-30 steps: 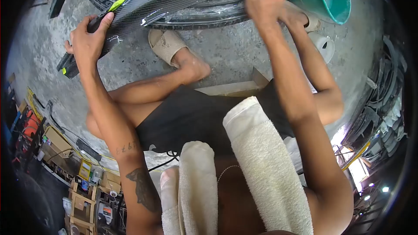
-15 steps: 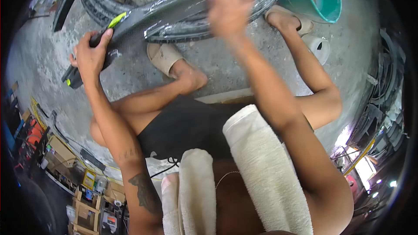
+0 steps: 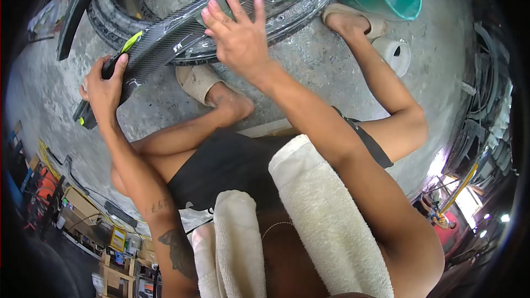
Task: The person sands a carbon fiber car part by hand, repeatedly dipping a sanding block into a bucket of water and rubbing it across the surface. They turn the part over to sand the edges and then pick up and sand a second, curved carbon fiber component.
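Note:
A long, curved, glossy carbon-fibre panel (image 3: 165, 41) runs from lower left to upper right across the head view, with wet-looking highlights. Near its lower left end my left hand (image 3: 105, 84) is wrapped round the edge, thumb on top close to a yellow-green strip (image 3: 131, 42). My right hand (image 3: 238, 38) lies over the middle of the panel, its fingers spread. A greyish patch shows by those fingers; whether it is a separate piece under them, I cannot tell. Beneath the panel are black tyres (image 3: 118, 25), partly hidden by it.
A green bucket (image 3: 407, 8) stands by the panel's far right end, with a white round container (image 3: 398, 58) nearby. Another dark curved strip (image 3: 74, 16) is at upper left. Tools and boxes (image 3: 80, 207) lie at lower left, and dark curved parts (image 3: 486, 88) are along the right.
My right hand has slid left and down along the panel and is no longer smeared by motion. My left hand keeps its hold; the whole view has shifted slightly.

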